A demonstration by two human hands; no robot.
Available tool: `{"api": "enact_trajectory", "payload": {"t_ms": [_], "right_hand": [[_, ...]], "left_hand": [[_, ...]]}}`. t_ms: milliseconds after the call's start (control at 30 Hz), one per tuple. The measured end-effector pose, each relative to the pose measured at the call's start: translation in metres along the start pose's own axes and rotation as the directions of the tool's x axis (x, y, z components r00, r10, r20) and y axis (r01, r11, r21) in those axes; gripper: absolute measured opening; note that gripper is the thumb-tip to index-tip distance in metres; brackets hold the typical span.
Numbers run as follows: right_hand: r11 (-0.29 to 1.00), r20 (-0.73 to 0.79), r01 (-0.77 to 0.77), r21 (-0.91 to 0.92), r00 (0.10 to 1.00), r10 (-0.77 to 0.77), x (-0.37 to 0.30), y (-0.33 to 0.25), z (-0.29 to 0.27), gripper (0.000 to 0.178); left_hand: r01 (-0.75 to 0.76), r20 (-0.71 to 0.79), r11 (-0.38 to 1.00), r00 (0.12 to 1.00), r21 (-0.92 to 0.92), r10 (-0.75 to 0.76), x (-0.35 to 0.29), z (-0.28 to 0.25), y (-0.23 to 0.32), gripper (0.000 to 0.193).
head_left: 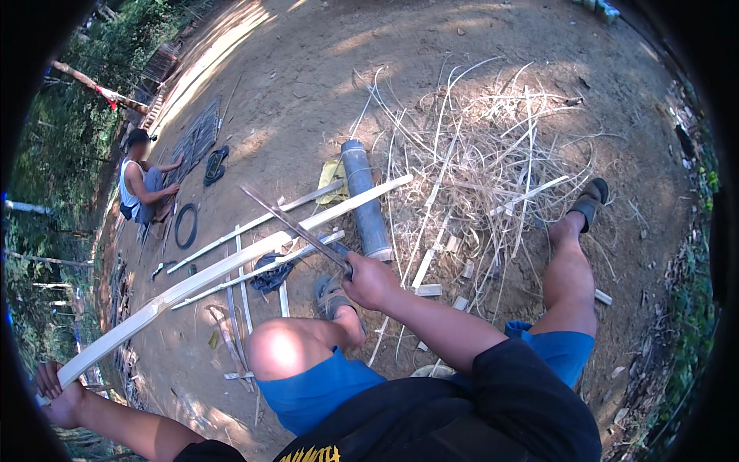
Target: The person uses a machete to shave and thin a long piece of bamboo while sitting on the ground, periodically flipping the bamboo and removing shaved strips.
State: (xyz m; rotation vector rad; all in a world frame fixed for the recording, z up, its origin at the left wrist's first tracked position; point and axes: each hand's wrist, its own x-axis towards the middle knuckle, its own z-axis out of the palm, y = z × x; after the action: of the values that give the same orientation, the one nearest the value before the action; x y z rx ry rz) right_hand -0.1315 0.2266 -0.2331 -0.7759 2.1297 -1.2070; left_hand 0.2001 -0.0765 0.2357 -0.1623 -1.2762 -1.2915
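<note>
At the far left, my left hand [65,402] is closed round the near end of a long pale bamboo strip [196,286]. The strip slants up to the right, and its far end crosses over a dark grey cylinder [363,173] lying on the ground. My right hand [373,283] grips a machete [289,222] by its handle, which the fingers mostly hide. Its long narrow blade points up and left, passing above the strip; I cannot tell whether they touch. More pale strips [223,240] lie beside and below the held one.
Thin shavings [500,154] are heaped at the right, near my sandalled foot [591,202]. Yellow material [331,182] lies by the cylinder, and a crumpled black bag [269,275] by my left foot. Another person [141,185] crouches far left near sandals [216,165] and a black coil [185,225].
</note>
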Motion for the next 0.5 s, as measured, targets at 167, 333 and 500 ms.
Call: {"api": "enact_trajectory", "payload": {"t_ms": [167, 333, 500], "right_hand": [[0.989, -0.09, -0.118, -0.085, 0.99, 0.111, 0.019, 0.097, 0.006, 0.03], [0.987, -0.08, -0.031, -0.157, 0.997, 0.018, -0.003, 0.033, 0.005, 0.026], [0.957, -0.051, -0.238, -0.164, 0.971, 0.232, 0.008, 0.094, -0.023, 0.026]], "left_hand": [[0.027, 0.016, 0.998, 0.999, 0.05, -0.028, -0.053, 0.016, 0.029, 0.052], [-0.001, 0.048, 0.998, 0.999, 0.056, -0.001, -0.072, 0.005, 0.048, 0.064], [0.025, 0.017, 0.999, 1.0, 0.043, -0.026, -0.077, 0.018, 0.042, 0.056]]}}
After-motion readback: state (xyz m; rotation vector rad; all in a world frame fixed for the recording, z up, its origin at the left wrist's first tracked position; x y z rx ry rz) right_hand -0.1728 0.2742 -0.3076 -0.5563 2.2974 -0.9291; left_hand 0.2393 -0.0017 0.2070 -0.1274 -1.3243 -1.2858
